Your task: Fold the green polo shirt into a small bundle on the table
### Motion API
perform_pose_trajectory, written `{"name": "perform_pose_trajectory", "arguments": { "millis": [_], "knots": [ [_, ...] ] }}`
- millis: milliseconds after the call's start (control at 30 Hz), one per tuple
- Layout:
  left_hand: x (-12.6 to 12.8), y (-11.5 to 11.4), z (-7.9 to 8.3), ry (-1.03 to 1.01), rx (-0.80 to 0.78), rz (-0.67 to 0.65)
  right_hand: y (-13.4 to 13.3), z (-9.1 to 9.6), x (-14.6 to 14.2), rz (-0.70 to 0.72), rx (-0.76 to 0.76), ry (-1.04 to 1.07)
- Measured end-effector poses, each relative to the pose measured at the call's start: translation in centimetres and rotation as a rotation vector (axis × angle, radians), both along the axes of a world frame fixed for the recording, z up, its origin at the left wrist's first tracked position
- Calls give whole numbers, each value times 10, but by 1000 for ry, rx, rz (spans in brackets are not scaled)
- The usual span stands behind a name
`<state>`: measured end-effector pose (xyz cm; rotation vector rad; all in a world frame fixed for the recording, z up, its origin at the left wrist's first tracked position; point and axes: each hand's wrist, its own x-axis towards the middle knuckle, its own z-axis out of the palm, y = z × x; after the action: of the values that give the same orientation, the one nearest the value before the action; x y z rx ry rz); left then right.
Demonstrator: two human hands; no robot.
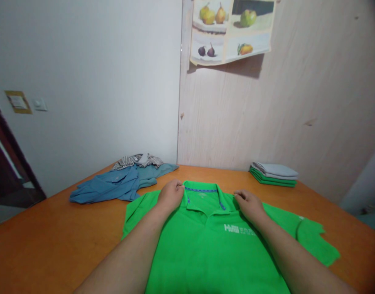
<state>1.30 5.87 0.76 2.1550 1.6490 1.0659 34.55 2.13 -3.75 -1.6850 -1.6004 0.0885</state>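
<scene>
A bright green polo shirt [202, 249] lies spread face up on the table, its collar at the far side and a white printed logo on the chest. My left hand [170, 197] is closed, pinching the fabric at the shoulder beside the collar. On the other side of the collar, my right hand [250, 205] has its fingers curled together at the far shoulder edge, gripping the cloth there. The right sleeve side fans out across the table, partly crumpled. My forearms cover parts of the shirt's body, and its bottom hem is out of view.
Loose blue clothes [109, 185] and a striped garment [138, 161] lie heaped at the back left of the orange table [52, 241]. A folded stack of green and grey clothes [274, 173] sits at the back right. Walls stand directly behind, with a fruit poster [227, 36].
</scene>
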Motion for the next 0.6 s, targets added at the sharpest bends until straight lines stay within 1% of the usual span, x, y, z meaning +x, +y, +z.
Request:
{"name": "perform_pose_trajectory", "arguments": {
  "millis": [67,267,333,433,500,600],
  "knots": [
    [4,-5,5,30,-46,-32,-1,1,-1,-1,2,1],
    [15,-25,20,138,-225,-207,-3,5,-2,10,14,9],
    [15,-32,26,194,-325,-272,-3,6,-3,9,27,15],
    [14,-43,35,284,-517,-358,-5,9,-5,17,64,16],
    [13,-48,40,325,-599,-380,-7,12,-7,12,85,7],
    [14,-52,46,323,-654,-365,-10,16,-8,0,81,-12]
  ]
}}
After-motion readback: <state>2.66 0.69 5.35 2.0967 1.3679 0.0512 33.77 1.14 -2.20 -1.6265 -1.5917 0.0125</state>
